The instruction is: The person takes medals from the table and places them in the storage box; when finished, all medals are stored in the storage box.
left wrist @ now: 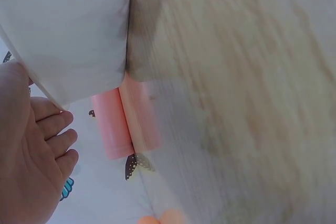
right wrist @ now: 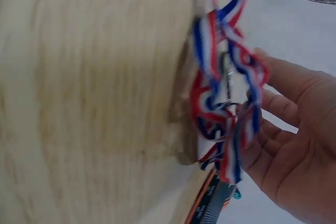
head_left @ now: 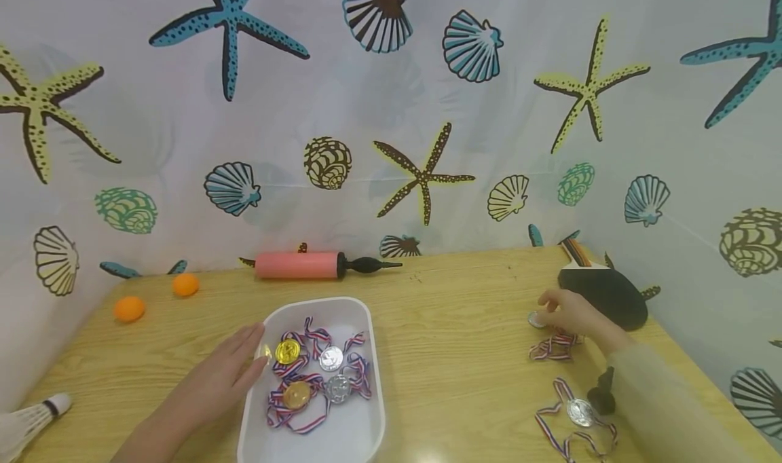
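Medals (head_left: 332, 359) are lying in and right of the white tray (head_left: 380, 412). Left of it, orange balls (head_left: 129, 309) are sitting on the desk (head_left: 452, 354); at its left rim, the left hand (head_left: 227, 360) is resting, fingers loosely extended; well right of it, the right hand (head_left: 571, 310) is pinching a silver medal (head_left: 535, 320); farther right, a black paddle (head_left: 605, 297) is lying.

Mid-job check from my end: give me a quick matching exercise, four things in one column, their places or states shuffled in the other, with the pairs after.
Things:
1. Right grip
2. Left grip
3. Pump
4. Shuttlecock

Places or states:
A. Behind the white tray
B. At the head view's left edge
C. At the tray's left rim
D. Holding a ribboned silver medal

Pairs: 1-D, 2-C, 3-A, 4-B
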A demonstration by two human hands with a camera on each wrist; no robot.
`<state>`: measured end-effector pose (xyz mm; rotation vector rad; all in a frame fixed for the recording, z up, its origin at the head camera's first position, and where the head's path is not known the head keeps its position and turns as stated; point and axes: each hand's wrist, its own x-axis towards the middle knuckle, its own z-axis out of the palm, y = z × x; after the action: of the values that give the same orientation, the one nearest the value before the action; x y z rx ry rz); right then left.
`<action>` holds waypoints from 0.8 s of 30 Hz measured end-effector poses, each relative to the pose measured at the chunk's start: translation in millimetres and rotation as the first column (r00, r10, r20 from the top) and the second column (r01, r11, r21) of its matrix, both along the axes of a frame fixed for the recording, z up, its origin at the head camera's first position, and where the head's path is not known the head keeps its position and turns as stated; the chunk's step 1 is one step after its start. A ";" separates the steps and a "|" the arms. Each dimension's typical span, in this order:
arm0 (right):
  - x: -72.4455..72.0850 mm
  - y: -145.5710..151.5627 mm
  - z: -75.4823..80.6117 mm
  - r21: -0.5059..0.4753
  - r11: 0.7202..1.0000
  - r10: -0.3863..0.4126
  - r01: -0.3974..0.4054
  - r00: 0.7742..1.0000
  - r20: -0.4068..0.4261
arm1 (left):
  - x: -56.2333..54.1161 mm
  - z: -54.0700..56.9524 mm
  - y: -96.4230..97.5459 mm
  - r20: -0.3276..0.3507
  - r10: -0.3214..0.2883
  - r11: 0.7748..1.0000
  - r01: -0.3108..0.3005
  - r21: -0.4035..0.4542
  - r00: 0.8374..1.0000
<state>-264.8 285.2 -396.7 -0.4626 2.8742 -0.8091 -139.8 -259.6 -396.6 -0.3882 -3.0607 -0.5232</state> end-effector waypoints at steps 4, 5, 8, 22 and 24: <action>-4.9 1.6 -8.9 0.022 0.999 -0.025 0.024 0.999 0.033 | 0.4 -1.1 -1.1 -0.005 -0.001 1.000 0.001 0.009 1.000; -6.1 2.2 -10.7 0.030 0.999 -0.024 0.023 0.999 0.031 | 0.5 -1.5 -1.3 -0.009 -0.004 1.000 0.004 0.012 1.000; -8.2 3.1 -13.9 0.048 0.999 -0.021 0.021 1.000 0.008 | 1.0 -1.6 -1.8 -0.018 -0.010 1.000 0.010 0.021 1.000; -3.5 13.9 -2.8 -0.283 0.953 -0.052 0.105 0.981 0.188 | 1.8 -0.5 -1.9 -0.030 -0.015 1.000 0.016 0.024 0.999; -1.9 15.8 0.7 -0.318 0.941 -0.053 0.117 0.978 0.203 | 1.5 -0.9 -2.1 -0.024 -0.011 1.000 0.012 0.023 1.000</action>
<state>-266.7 301.0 -396.0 -0.2724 2.6029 -1.2836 -138.3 -261.7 -397.5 -0.4084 -3.0282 -0.5490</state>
